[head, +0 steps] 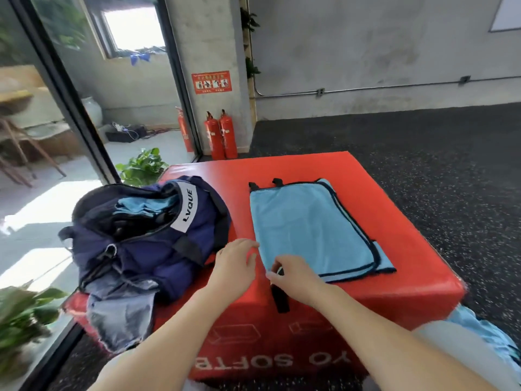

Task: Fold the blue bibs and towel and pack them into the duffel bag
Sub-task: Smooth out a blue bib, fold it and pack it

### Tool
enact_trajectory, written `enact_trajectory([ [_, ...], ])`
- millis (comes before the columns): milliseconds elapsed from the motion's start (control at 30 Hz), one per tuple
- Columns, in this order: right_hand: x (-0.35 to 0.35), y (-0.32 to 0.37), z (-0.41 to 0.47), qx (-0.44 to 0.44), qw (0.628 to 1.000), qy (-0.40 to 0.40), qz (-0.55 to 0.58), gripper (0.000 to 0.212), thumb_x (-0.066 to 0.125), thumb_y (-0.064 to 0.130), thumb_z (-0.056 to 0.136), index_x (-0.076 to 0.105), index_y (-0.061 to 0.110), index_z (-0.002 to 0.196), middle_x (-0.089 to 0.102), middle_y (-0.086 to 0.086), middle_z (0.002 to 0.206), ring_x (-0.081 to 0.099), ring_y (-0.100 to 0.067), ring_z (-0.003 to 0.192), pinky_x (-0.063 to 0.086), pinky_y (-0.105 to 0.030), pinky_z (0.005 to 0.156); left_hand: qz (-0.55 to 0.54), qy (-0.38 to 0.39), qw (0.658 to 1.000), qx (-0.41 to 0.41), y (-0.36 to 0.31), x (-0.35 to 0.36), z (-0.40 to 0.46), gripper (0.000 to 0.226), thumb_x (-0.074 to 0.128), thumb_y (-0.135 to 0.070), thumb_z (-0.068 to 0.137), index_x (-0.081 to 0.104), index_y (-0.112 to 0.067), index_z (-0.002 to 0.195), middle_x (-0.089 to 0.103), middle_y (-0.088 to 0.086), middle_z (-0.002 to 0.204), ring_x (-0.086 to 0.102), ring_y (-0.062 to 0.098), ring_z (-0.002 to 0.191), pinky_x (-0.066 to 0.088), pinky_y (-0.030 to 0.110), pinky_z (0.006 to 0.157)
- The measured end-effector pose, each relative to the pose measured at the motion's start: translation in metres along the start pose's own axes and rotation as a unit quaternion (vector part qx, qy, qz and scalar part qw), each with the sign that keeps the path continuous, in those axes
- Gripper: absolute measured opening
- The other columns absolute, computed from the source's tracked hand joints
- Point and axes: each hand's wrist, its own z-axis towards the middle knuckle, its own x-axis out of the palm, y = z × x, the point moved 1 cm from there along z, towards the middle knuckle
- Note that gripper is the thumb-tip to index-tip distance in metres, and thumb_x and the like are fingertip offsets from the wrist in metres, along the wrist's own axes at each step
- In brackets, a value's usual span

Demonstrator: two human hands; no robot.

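Observation:
A light blue bib (307,230) with dark trim lies folded flat on the red soft box (366,294), its black straps at the far edge and one black strap hanging over the near edge. My right hand (293,273) pinches the bib's near left corner where that strap starts. My left hand (235,259) hovers with relaxed fingers beside the bib's left edge, holding nothing. The navy duffel bag (146,235) sits open on the box's left side, with light blue cloth (146,206) visible inside.
More light blue cloth (485,331) lies on my lap at the lower right. Potted plants (141,165) stand left of the box by a glass wall. Two red fire extinguishers (221,135) stand by a pillar behind. Dark speckled floor surrounds the box.

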Motion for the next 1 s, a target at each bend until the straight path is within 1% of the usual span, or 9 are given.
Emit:
enact_trajectory([
  [100, 0.001, 0.006, -0.004, -0.025, 0.995, -0.012, 0.091, 0.012, 0.067, 0.034, 0.09, 0.068, 0.022, 0.09, 0.071, 0.008, 0.092, 0.067, -0.002, 0.087, 0.049, -0.022, 0.076, 0.0, -0.007, 1.0, -0.016, 0.012, -0.009, -0.013, 0.031, 0.059, -0.011, 0.092, 0.07, -0.017, 0.12, 0.069, -0.003, 0.121, 0.06, 0.018, 0.118, 0.044, 0.035, 0.105],
  [200, -0.019, -0.009, -0.007, -0.049, 0.996, -0.041, 0.064, 0.005, 0.065, 0.029, 0.091, 0.066, 0.031, 0.086, 0.068, 0.016, 0.087, 0.061, 0.01, 0.083, 0.043, -0.011, 0.073, -0.008, 0.018, 1.0, -0.004, 0.011, -0.01, -0.016, 0.029, 0.065, -0.014, 0.092, 0.07, -0.014, 0.121, 0.07, 0.0, 0.122, 0.06, 0.019, 0.119, 0.039, 0.027, 0.105],
  [333, -0.057, -0.05, -0.016, -0.028, 0.998, -0.042, -0.03, 0.006, 0.065, 0.026, 0.092, 0.07, 0.022, 0.092, 0.07, 0.007, 0.095, 0.064, -0.01, 0.092, 0.048, -0.024, 0.082, -0.026, 0.087, 0.996, 0.006, 0.002, 0.001, -0.013, 0.028, 0.072, -0.033, 0.089, 0.071, -0.026, 0.117, 0.067, -0.009, 0.121, 0.058, 0.012, 0.115, 0.04, 0.024, 0.103],
  [400, -0.078, -0.073, -0.028, -0.013, 0.997, -0.049, -0.062, 0.008, 0.069, 0.032, 0.091, 0.068, 0.025, 0.088, 0.069, 0.009, 0.093, 0.063, -0.01, 0.09, 0.048, -0.027, 0.081, -0.016, 0.127, 0.992, 0.02, -0.001, 0.009, -0.012, 0.033, 0.071, -0.048, 0.087, 0.069, -0.032, 0.115, 0.065, -0.013, 0.12, 0.056, 0.009, 0.114, 0.042, 0.026, 0.1],
  [500, -0.099, -0.106, -0.052, -0.009, 0.993, -0.03, -0.11, 0.02, 0.071, 0.05, 0.088, 0.067, 0.033, 0.099, 0.063, 0.019, 0.099, 0.057, 0.0, 0.091, 0.045, -0.026, 0.081, 0.015, 0.172, 0.984, 0.041, 0.001, 0.02, -0.015, 0.047, 0.068, -0.061, 0.084, 0.067, -0.03, 0.12, 0.064, -0.01, 0.118, 0.052, 0.009, 0.114, 0.045, 0.031, 0.098],
  [633, -0.104, -0.145, -0.076, -0.021, 0.988, -0.01, -0.152, 0.064, 0.054, 0.076, 0.078, 0.062, 0.037, 0.128, 0.054, 0.024, 0.124, 0.047, 0.001, 0.119, 0.037, -0.022, 0.107, 0.029, 0.202, 0.976, 0.07, 0.008, 0.031, -0.021, 0.052, 0.071, -0.058, 0.084, 0.065, -0.027, 0.125, 0.06, -0.007, 0.114, 0.046, 0.012, 0.114, 0.038, 0.026, 0.099],
  [700, -0.101, -0.154, -0.082, -0.03, 0.985, -0.022, -0.169, 0.057, 0.054, 0.07, 0.084, 0.064, 0.034, 0.127, 0.054, 0.024, 0.124, 0.046, 0.0, 0.122, 0.034, -0.02, 0.107, 0.021, 0.206, 0.976, 0.069, 0.009, 0.031, -0.023, 0.054, 0.075, -0.056, 0.08, 0.066, -0.027, 0.125, 0.059, -0.01, 0.115, 0.046, 0.01, 0.113, 0.039, 0.026, 0.1],
  [833, -0.095, -0.158, -0.088, -0.062, 0.981, -0.046, -0.177, 0.055, 0.055, 0.068, 0.083, 0.069, 0.031, 0.121, 0.059, 0.022, 0.11, 0.047, -0.004, 0.108, 0.041, -0.025, 0.1, 0.019, 0.213, 0.974, 0.071, 0.008, 0.028, -0.031, 0.057, 0.081, -0.04, 0.074, 0.065, -0.025, 0.127, 0.053, -0.015, 0.114, 0.048, 0.009, 0.115, 0.041, 0.027, 0.102],
  [1000, -0.093, -0.155, -0.089, -0.078, 0.975, -0.046, -0.203, 0.036, 0.072, 0.04, 0.088, 0.072, 0.027, 0.122, 0.061, 0.016, 0.104, 0.052, -0.009, 0.104, 0.04, -0.023, 0.095, 0.033, 0.177, 0.981, 0.071, 0.001, 0.032, -0.042, 0.045, 0.079, -0.025, 0.08, 0.066, -0.018, 0.122, 0.057, -0.007, 0.118, 0.052, 0.012, 0.114, 0.04, 0.021, 0.098],
])
